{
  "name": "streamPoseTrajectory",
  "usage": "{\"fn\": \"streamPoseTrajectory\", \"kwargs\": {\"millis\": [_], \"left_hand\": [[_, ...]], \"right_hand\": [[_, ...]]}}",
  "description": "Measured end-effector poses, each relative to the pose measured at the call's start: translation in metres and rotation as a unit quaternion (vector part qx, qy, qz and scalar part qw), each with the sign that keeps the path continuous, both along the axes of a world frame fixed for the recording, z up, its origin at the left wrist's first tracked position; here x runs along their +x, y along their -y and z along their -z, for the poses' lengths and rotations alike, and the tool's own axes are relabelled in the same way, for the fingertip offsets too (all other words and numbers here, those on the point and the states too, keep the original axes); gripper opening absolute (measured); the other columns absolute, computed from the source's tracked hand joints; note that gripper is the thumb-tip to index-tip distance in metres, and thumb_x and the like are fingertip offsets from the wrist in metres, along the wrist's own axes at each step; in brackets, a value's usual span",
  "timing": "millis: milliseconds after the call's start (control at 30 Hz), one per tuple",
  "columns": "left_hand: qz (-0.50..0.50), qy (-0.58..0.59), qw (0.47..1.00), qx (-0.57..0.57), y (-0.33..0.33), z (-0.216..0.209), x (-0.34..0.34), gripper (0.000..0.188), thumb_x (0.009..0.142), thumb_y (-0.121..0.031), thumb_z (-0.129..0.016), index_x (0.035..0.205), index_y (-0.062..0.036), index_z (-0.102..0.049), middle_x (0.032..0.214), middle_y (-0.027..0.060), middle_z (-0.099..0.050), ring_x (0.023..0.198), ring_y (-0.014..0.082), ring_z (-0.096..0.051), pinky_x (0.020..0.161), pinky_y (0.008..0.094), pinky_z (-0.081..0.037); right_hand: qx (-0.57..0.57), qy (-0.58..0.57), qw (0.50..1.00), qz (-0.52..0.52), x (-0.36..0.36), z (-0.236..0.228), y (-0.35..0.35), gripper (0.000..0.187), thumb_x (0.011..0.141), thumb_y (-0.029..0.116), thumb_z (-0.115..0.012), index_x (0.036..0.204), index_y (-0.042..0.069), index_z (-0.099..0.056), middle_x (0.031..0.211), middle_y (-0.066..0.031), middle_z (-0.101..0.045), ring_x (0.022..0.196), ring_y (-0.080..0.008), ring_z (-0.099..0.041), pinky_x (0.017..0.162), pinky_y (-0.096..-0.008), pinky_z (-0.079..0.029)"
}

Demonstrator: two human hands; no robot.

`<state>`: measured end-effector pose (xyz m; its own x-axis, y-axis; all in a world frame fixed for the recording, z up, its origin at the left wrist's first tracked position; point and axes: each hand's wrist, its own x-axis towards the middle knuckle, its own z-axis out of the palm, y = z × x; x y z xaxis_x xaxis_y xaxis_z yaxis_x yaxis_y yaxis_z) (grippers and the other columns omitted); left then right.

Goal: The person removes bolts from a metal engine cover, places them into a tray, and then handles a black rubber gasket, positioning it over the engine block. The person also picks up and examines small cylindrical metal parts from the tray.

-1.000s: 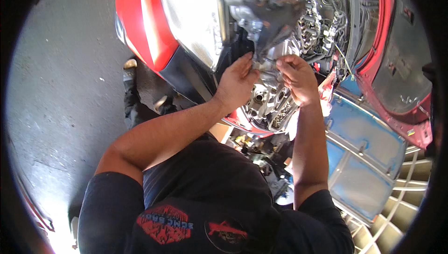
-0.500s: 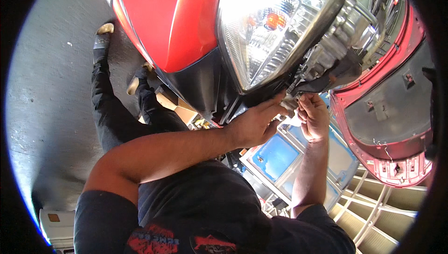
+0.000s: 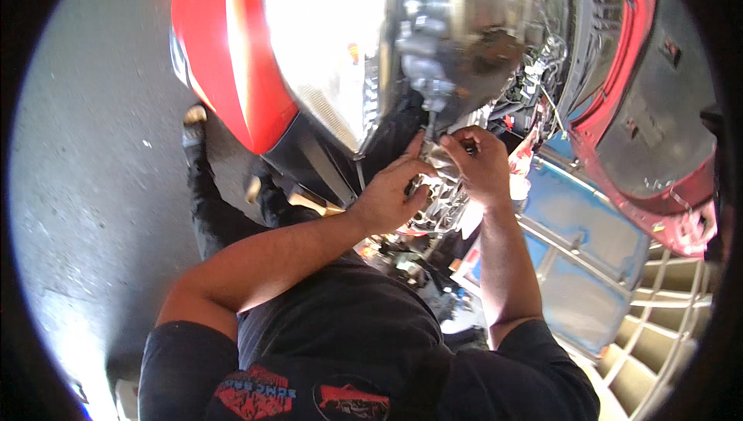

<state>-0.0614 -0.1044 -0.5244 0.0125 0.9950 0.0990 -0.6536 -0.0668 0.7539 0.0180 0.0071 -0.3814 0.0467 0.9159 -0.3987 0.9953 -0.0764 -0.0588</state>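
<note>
A large clear headlight [image 3: 329, 49], glaring white, sits beside a red body panel [image 3: 236, 73]. Behind the lens is its dark housing [image 3: 464, 26], smeared by motion. A short metallic stem [image 3: 431, 115] points down from the housing toward my fingers. My left hand [image 3: 391, 198] is at the lower end of the headlight, index finger reaching up and the others curled. Close on its right, my right hand [image 3: 478, 164] has thumb and fingers bent together near the stem. Whatever is between the fingertips of either hand is too small or hidden to make out.
A raised red panel with dark lining [image 3: 619, 135] stands at the right. Below it are a blue and grey cabinet [image 3: 576, 266] and beige shelving [image 3: 642, 343]. Engine-bay wiring [image 3: 542, 65] lies behind the housing. Grey floor [image 3: 101, 189] spreads at the left.
The view has shifted, showing more of the headlight housing's back and the engine bay. My right hand has turned, its fingers bending over toward the left hand. Both hands stay at the headlight's lower end.
</note>
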Motion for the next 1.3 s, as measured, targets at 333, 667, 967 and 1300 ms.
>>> {"fn": "streamPoseTrajectory", "kwargs": {"millis": [333, 667, 967, 1300], "left_hand": [[0.065, 0.274, 0.957, -0.073, -0.008, -0.018, -0.003, 0.033, 0.09, -0.001, -0.058, 0.122, -0.0031, -0.052, 0.127, 0.0061, -0.051, 0.124, 0.0188, -0.048, 0.105, 0.0341, -0.039], [0.177, 0.073, 0.954, -0.231, -0.035, 0.022, -0.052, 0.034, 0.096, -0.014, -0.054, 0.129, -0.0066, -0.049, 0.129, 0.0123, -0.053, 0.118, 0.0263, -0.053, 0.101, 0.0434, -0.044], [0.297, -0.039, 0.938, -0.174, -0.074, 0.013, -0.078, 0.048, 0.105, -0.02, -0.036, 0.148, -0.0009, -0.026, 0.15, 0.0151, -0.036, 0.14, 0.028, -0.034, 0.118, 0.0397, -0.026], [0.242, -0.443, 0.654, 0.564, -0.064, -0.097, -0.03, 0.037, 0.095, -0.021, -0.056, 0.121, 0.0043, -0.062, 0.111, 0.0174, -0.064, 0.097, 0.0282, -0.06, 0.086, 0.0378, -0.048]], "right_hand": [[0.037, 0.039, 0.995, -0.083, -0.004, -0.009, 0.011, 0.029, 0.08, 0.032, -0.075, 0.095, 0.008, -0.07, 0.086, -0.0143, -0.07, 0.08, -0.0322, -0.069, 0.073, -0.0416, -0.054], [0.156, -0.144, 0.977, 0.035, -0.012, 0.036, 0.009, 0.022, 0.079, 0.019, -0.06, 0.079, 0.003, -0.075, 0.082, -0.0199, -0.071, 0.081, -0.0338, -0.071, 0.07, -0.0477, -0.057], [0.21, -0.187, 0.957, 0.07, 0.02, -0.008, 0.033, 0.019, 0.073, 0.018, -0.067, 0.082, 0.004, -0.075, 0.086, -0.0163, -0.072, 0.082, -0.0302, -0.072, 0.067, -0.0437, -0.058], [0.225, -0.437, 0.848, 0.198, 0.076, -0.013, 0.166, 0.024, 0.065, 0.027, -0.075, 0.076, 0.006, -0.074, 0.077, -0.015, -0.07, 0.076, -0.0301, -0.07, 0.068, -0.0394, -0.055]]}}
